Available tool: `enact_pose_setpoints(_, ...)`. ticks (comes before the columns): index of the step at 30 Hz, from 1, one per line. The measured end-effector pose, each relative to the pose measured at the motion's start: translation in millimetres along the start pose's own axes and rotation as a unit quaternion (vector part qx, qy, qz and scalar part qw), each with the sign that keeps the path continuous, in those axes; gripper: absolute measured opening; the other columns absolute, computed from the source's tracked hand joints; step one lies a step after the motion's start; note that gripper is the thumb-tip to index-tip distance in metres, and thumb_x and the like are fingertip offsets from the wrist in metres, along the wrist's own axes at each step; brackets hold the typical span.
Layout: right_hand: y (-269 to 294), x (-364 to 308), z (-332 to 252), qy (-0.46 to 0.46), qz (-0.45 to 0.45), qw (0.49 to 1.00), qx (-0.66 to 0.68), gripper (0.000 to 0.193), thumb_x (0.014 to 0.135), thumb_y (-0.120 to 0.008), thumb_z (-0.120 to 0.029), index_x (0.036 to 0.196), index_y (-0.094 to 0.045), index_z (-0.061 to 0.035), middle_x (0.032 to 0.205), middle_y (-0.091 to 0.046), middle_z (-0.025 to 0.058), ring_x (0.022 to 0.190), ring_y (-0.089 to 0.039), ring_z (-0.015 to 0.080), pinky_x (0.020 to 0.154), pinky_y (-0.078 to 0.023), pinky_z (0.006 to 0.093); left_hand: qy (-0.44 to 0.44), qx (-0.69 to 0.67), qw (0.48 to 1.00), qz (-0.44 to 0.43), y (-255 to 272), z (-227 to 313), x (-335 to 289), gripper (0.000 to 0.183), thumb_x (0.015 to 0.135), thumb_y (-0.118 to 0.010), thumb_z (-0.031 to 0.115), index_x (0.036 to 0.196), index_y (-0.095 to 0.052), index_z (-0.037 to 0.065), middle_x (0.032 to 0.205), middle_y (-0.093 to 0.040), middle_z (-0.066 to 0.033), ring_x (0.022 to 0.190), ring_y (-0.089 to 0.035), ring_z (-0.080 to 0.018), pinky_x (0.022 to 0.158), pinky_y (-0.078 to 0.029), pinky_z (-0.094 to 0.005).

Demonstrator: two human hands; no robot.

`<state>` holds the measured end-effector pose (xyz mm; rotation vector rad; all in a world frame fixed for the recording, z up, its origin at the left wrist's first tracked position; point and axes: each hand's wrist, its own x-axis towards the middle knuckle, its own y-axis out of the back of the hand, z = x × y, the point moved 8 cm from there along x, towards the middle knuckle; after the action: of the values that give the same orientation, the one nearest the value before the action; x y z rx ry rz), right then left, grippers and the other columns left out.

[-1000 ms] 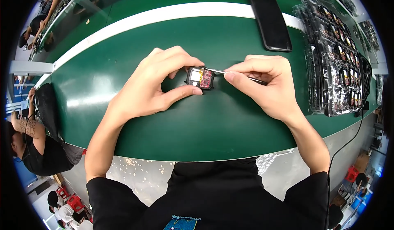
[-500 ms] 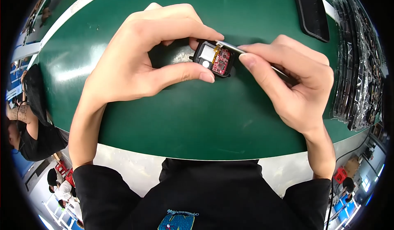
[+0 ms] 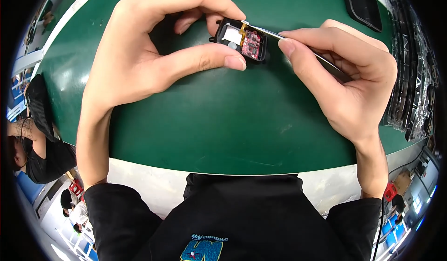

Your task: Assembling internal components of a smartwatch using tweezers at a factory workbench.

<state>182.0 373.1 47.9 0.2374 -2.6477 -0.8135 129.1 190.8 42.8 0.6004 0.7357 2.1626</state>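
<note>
My left hand (image 3: 153, 51) holds a small black device case (image 3: 263, 56) by its edges, between the thumb below and the fingers above. The case lies open upward. Inside it are a red circuit board (image 3: 252, 45), a pale rectangular part (image 3: 232, 35) and a yellow-orange ribbon cable (image 3: 243, 29). My right hand (image 3: 342, 74) pinches slim metal tweezers (image 3: 267, 31) between thumb and fingers. Their tip reaches the upper edge of the case, by the top end of the ribbon cable. Whether the tip grips the cable is too small to tell.
A green table (image 3: 223, 126) lies under both hands. At the far right is a flat black object (image 3: 361, 4), with stacked clear-and-black plastic trays (image 3: 412, 79) beside it. Another person in black (image 3: 46, 154) sits at the left edge, near a black mesh chair back (image 3: 39, 102).
Both hands, with the case and the tweezers, now appear higher in the view. My right hand has shifted to the right, and more of the tweezers shows.
</note>
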Motion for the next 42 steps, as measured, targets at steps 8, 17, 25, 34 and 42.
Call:
enact_pose_setpoints(8,-1.6,-0.8,1.1,0.004,0.002,1.000,0.010,0.008,0.091,-0.082,0.005,0.098,-0.082,0.0048,0.068,-0.057,-0.0020,0.059,-0.044,0.0014,0.053,-0.026,0.0233,0.018,0.008,1.000,-0.004,0.1,0.0,-0.3,0.052,0.071,-0.094,0.008,0.119,-0.078,-0.004,0.102,-0.074,-0.0058,0.080,-0.048,-0.0140,0.073,-0.038,-0.0286)
enact_pose_setpoints(17,-1.7,0.3,-0.8,0.034,0.010,0.999,-0.009,0.008,0.090,-0.082,0.004,0.098,-0.082,0.0038,0.066,-0.055,-0.0021,0.057,-0.041,0.0022,0.052,-0.024,0.0252,0.018,0.016,1.000,-0.020,0.0,-1.9,-0.1,0.053,0.071,-0.094,0.009,0.120,-0.078,-0.004,0.105,-0.074,-0.0060,0.082,-0.048,-0.0134,0.074,-0.038,-0.0276)
enact_pose_setpoints(25,-2.0,-1.5,0.6,0.022,0.010,1.000,0.011,0.006,0.090,-0.082,0.005,0.096,-0.081,0.0045,0.067,-0.056,-0.0022,0.057,-0.043,0.0018,0.053,-0.025,0.0244,0.026,0.017,0.999,-0.021,0.9,-2.3,-1.5,0.054,0.071,-0.094,0.011,0.120,-0.078,-0.004,0.103,-0.073,-0.0056,0.081,-0.047,-0.0134,0.074,-0.038,-0.0279)
enact_pose_setpoints(34,-2.7,-0.8,1.2,0.023,0.007,1.000,0.006,0.006,0.089,-0.082,0.006,0.095,-0.081,0.0043,0.066,-0.056,-0.0018,0.057,-0.043,0.0020,0.052,-0.026,0.0244,0.011,0.012,1.000,-0.017,0.6,-1.4,0.4,0.053,0.072,-0.094,0.010,0.120,-0.078,-0.003,0.104,-0.074,-0.0057,0.081,-0.047,-0.0133,0.073,-0.038,-0.0278)
enact_pose_setpoints(42,0.9,-3.3,-1.3,0.049,0.023,0.998,-0.018,0.013,0.086,-0.084,0.006,0.099,-0.083,0.0031,0.065,-0.054,-0.0022,0.055,-0.042,0.0026,0.051,-0.026,0.0248,0.014,0.013,1.000,-0.013,1.5,-0.6,0.1,0.051,0.073,-0.094,0.008,0.120,-0.078,-0.004,0.100,-0.073,-0.0055,0.079,-0.046,-0.0136,0.073,-0.039,-0.0283)
